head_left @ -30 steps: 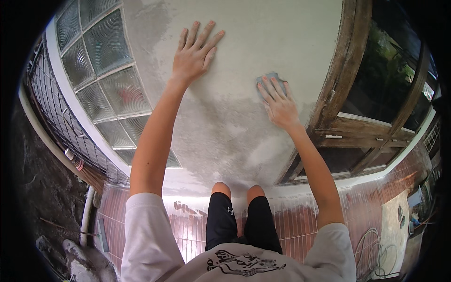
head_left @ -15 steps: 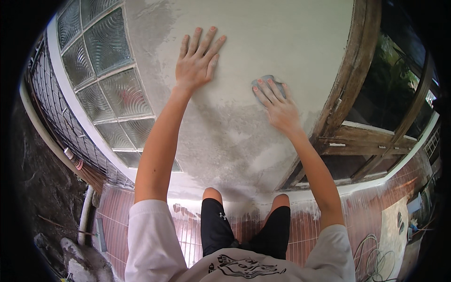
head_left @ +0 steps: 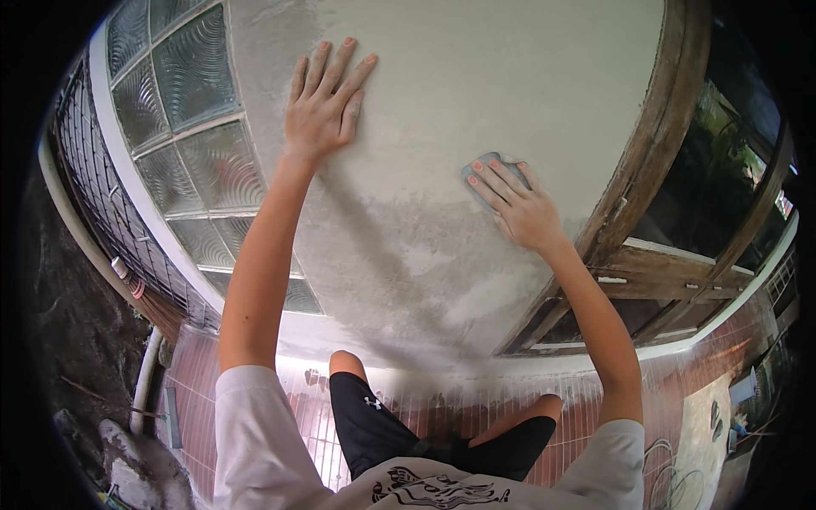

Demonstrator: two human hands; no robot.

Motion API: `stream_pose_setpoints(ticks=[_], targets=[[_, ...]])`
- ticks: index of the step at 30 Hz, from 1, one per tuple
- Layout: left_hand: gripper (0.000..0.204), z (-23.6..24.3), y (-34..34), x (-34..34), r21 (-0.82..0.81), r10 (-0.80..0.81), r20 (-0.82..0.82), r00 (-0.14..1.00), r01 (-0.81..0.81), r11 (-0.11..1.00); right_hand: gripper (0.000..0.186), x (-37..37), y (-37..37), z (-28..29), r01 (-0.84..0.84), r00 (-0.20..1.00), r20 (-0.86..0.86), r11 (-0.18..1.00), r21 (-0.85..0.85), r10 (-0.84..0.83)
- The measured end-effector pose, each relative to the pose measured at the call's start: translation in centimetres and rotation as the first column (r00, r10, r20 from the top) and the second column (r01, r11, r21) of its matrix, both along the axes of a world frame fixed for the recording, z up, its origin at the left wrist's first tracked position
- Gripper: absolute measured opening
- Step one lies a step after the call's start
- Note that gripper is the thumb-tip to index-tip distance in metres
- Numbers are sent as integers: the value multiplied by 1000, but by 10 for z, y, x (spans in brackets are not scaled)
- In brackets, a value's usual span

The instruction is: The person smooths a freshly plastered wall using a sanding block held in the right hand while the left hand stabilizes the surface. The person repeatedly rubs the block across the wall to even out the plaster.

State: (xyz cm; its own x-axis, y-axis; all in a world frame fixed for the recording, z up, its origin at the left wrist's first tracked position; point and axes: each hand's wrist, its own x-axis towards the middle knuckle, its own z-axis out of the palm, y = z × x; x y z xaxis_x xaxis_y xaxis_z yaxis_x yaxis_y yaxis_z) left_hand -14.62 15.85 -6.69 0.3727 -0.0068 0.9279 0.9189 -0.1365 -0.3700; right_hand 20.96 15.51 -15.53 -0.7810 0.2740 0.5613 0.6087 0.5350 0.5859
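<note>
Grey pad [head_left: 488,158] held flat on a two-toned wall [head_left: 510,76] by the right hand [head_left: 529,212]

The pad lies against the pale, smooth part of the wall, just above a rougher, darker grey patch. The right hand is closed over it, fingers laid across its face so that only the pad's edges show. Well apart, higher up and to the left, the left hand [head_left: 319,119] rests on the wall with its fingers spread, holding nothing. Bare wall lies between the two hands.

To the right, a worn wooden frame [head_left: 650,136] with dark panes [head_left: 727,161] bounds the wall; the right forearm crosses in front of its lower part. To the left, a glass-block window [head_left: 197,72] sits near the left hand, partly hidden behind the left forearm.

Below, the person's knees, in black shorts [head_left: 374,425], are bent apart near the wall's foot and hide some of the reddish tiled floor [head_left: 194,370]. Farther left are a dark mesh [head_left: 93,187], a pale pipe [head_left: 76,225], a broom [head_left: 153,308], a grey flat-headed tool [head_left: 172,416] and stones [head_left: 136,480]. At lower right, a looped cable [head_left: 654,484] lies beside a pale slab [head_left: 701,408].
</note>
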Motion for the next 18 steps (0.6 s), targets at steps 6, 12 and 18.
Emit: stream_pose_setpoints(ticks=[6, 12, 18], targets=[[51, -2, -1, -5, 16, -47, -15, 999, 48, 999, 70, -68, 11, 15, -110, 993, -23, 991, 75, 112], [53, -4, 0, -13, 12, -54, -29, 998, 54, 998, 69, -99, 21, 16, -230, 969, -79, 970, 80, 236], [53, -13, 0, -23, 25, -20, 0, 1000, 20, 999, 72, -38, 7, 0, -139, 989, -64, 990, -34, 137]])
